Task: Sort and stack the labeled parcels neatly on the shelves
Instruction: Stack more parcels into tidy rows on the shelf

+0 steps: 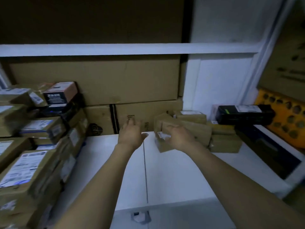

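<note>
While the right hand [179, 138] grasps a small brown parcel [162, 141] on the white shelf [165, 171], the left hand [132, 135] hovers released beside it. Placement seems underway; next, nudge it flush against the brown stack [222, 139] (labels outward). Left-side labeled parcels [28, 169] already sit piled.

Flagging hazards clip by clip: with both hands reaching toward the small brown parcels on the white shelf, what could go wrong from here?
1. The right hand rests on a small parcel at the front of an uneven cluster of brown parcels; pulling it might shift its neighbours.
2. The left hand is open and holds nothing, so that parcel may get only one-handed support and could slip.
3. The tall stack of labeled parcels on the left looks irregular; a brushing forearm could topple it.
</note>
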